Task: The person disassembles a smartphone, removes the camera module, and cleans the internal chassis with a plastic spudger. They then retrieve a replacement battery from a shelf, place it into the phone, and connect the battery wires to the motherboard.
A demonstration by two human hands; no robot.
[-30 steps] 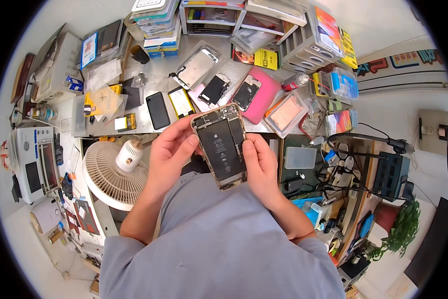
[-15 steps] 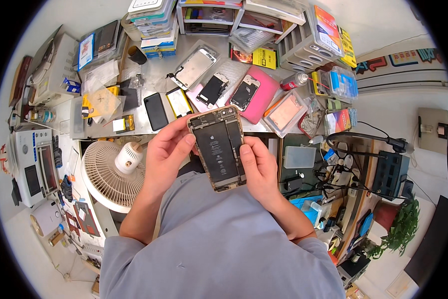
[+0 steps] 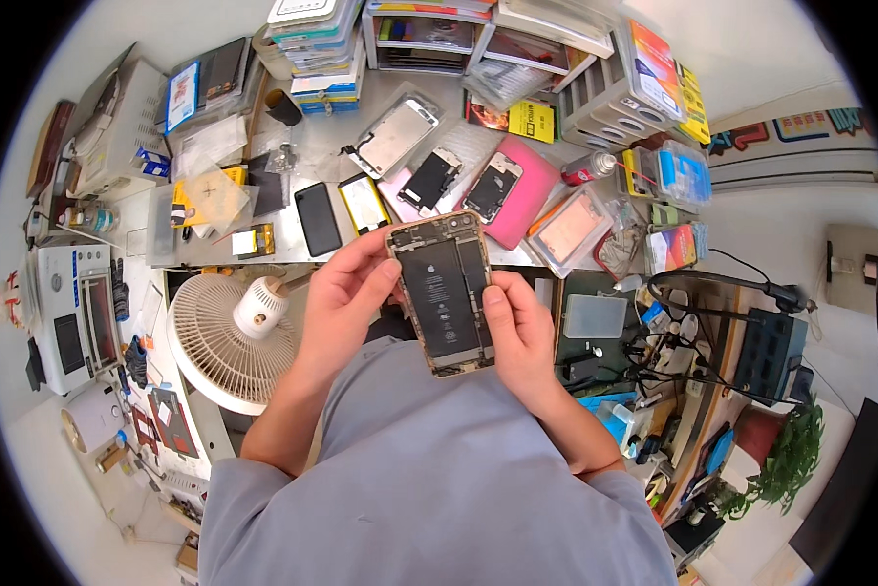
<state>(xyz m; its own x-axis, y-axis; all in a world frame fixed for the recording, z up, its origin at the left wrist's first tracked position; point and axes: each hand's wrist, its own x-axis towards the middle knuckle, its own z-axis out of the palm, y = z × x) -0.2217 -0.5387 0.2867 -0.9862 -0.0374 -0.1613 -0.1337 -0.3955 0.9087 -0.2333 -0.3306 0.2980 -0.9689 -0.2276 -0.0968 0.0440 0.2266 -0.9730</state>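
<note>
Between my two hands is an opened smartphone (image 3: pixel 446 298), its inside facing up. A long black battery, circuit parts and a pair of camera lenses at the top show within its gold-edged frame. My left hand (image 3: pixel 346 298) pinches the upper left edge with thumb and fingers. Along the right edge, my right hand (image 3: pixel 519 327) grips with the thumb on the rim. The phone is held over my lap, in front of the bench's near edge. Beyond it on the bench lie a black phone (image 3: pixel 318 219), a yellow-edged battery (image 3: pixel 363 204) and two detached screen assemblies, one on a pink pad (image 3: pixel 532 186).
A white fan (image 3: pixel 232 337) stands left of my left forearm. Further back are a white-backed screen (image 3: pixel 397 137), a spray can (image 3: pixel 589 168) and drawer units (image 3: pixel 424 57). Cables, a clear plastic box (image 3: pixel 595 316) and a dark blue device (image 3: pixel 769 356) sit to the right.
The view has shifted slightly, so the whole scene sits a little further right. Both hands keep the same hold on the phone, which is now a touch more upright.
</note>
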